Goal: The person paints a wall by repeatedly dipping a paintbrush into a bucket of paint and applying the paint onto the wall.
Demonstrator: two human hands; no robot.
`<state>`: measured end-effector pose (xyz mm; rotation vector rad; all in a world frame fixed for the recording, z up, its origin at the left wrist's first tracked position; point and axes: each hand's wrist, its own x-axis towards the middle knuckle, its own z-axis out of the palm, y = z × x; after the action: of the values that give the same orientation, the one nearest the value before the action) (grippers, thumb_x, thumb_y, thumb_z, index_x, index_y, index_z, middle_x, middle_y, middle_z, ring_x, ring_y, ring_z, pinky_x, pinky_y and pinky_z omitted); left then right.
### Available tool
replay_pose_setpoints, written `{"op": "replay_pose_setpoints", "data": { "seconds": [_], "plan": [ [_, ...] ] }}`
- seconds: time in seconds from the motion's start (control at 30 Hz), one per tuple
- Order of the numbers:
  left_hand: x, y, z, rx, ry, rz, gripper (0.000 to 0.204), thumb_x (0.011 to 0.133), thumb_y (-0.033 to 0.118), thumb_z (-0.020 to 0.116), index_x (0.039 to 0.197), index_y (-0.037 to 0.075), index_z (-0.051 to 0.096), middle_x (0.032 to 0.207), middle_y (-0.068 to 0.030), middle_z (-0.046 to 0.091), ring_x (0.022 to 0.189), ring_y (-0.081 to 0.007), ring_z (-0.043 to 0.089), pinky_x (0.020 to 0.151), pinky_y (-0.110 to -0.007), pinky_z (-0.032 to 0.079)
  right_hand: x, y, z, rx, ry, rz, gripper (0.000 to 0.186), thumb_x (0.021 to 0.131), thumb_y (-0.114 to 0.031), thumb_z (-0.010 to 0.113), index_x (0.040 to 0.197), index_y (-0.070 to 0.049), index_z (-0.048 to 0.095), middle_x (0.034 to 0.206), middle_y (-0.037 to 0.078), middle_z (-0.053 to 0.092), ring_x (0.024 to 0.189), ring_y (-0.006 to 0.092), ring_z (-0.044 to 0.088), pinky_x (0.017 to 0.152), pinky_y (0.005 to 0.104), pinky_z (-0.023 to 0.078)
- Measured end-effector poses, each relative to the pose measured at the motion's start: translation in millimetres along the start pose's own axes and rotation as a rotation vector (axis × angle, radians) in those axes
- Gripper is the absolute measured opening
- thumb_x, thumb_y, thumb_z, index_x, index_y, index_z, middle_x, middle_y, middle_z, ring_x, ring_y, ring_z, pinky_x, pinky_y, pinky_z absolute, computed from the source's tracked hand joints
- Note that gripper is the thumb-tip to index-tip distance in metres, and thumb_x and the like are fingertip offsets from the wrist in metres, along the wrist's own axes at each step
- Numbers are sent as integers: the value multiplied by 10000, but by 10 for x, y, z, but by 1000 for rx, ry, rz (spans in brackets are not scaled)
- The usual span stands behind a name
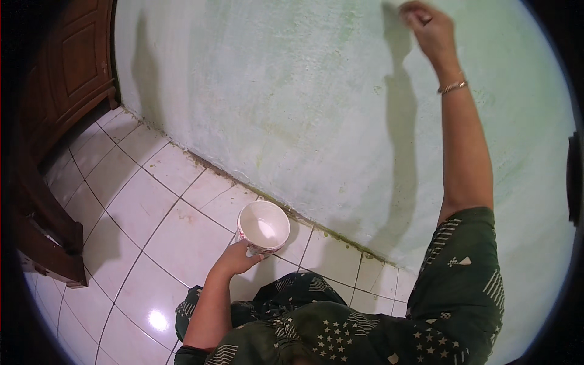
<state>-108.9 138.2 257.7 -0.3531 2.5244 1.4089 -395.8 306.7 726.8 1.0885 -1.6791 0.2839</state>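
A round tub [267,220], white inside with a red-patterned outside, is held low over the floor by my left hand [236,260]. My fingers grip its near side, and its mouth faces up. Inside I see pale walls and a bright patch at the bottom. High up at the right, my right hand [431,31] is raised in front of the pale green wall [304,115], its fingers curled together. What they hold, if anything, is hidden. A bracelet [453,87] circles that wrist, and the arm casts a long shadow on the wall.
White floor tiles [152,213] meet the wall along a dirty, crumbling edge [219,172]. A brown wooden cabinet [79,58] stands at the far left. Nearer on the left is a dark wooden furniture leg [70,261]. A dark object [573,179] shows at the right rim.
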Motion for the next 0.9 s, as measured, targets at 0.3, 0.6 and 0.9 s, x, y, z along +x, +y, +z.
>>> {"op": "replay_pose_setpoints", "data": {
  "seconds": [0.3,0.6,0.9],
  "plan": [
    [-30,-130,-17,-13,-7,-8,650,730,412,676,1168,-38,509,1137,-251,560,1063,-362,547,898,-397,433,-1713,-857,1043,-46,-159,4,164,800,-177,623,890,-56,558,1157,239,505,710,364,601,581,396,524],
    [-155,-218,-86,18,-1,-47,662,747,415,673,1177,-57,499,1105,-229,579,1022,-338,571,865,-375,458,-3307,-1321,1469,494,-796,339,153,760,-129,512,749,-3,599,788,219,601,692,377,570,667,457,452],
    [-105,-289,-102,-31,-2,-54,657,746,416,676,1177,-49,502,1112,-228,573,1021,-337,570,869,-376,456,-789,-584,525,277,-259,181,116,799,-60,609,893,-7,651,710,65,644,644,101,576,595,259,467]
  ]
}}
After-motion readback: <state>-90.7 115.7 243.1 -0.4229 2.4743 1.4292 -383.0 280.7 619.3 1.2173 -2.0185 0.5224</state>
